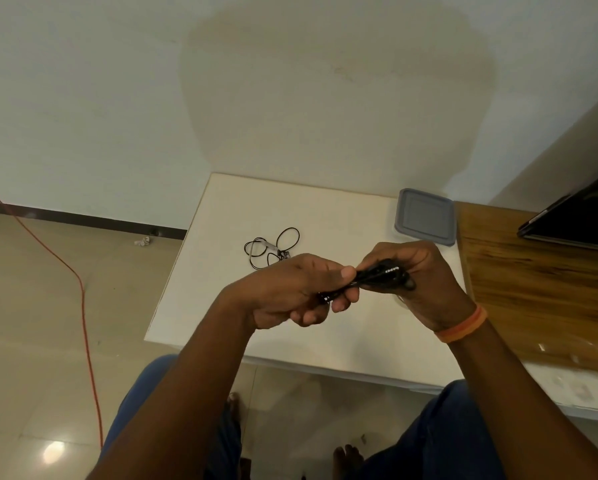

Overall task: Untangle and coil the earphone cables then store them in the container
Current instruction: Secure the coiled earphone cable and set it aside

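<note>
Above the white surface (325,209), the left hand (290,292) and right hand (415,271) both grip one bundled black earphone cable (377,275) between them, while a second tangled earphone cable (271,247) lies behind the left hand and the grey lidded container (425,216) sits at the far right corner.

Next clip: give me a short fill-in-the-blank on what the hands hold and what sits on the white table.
1. Both hands, left hand and right hand, grip one bundled ____ cable.
2. A second, loose cable lies on the white table, ____ by either hand.
3. The grey container has its lid ____.
4. The right wrist wears an ____ band.

Missing words: black; untouched; on; orange
</note>
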Action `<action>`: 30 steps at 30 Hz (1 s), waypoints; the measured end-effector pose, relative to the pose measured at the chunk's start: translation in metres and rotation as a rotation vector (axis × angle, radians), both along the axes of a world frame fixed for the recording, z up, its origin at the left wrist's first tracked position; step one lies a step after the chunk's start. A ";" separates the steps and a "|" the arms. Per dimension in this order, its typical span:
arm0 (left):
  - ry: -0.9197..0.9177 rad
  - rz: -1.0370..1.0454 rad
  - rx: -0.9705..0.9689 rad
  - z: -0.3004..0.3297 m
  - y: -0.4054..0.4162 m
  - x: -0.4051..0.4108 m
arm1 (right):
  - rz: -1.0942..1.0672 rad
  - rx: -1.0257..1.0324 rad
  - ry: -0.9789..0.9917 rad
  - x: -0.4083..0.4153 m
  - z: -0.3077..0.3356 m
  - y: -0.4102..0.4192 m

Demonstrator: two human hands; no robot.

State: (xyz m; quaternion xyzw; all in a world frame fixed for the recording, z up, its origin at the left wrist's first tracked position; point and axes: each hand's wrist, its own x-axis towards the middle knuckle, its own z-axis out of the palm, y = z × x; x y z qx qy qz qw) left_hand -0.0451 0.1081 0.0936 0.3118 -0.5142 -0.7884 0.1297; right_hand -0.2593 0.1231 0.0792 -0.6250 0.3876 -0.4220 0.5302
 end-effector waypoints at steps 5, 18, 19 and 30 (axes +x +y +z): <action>0.085 -0.006 0.203 -0.015 -0.001 -0.001 | -0.013 -0.185 0.251 -0.008 -0.008 -0.002; -0.503 0.037 -0.989 -0.014 0.013 -0.032 | -0.157 0.774 0.145 -0.016 -0.007 0.004; -0.526 0.031 -1.040 -0.016 0.013 -0.033 | -0.109 0.800 0.109 -0.016 -0.007 0.004; -0.676 -0.017 -1.129 -0.020 0.017 -0.037 | -0.129 0.551 0.094 -0.011 -0.012 0.001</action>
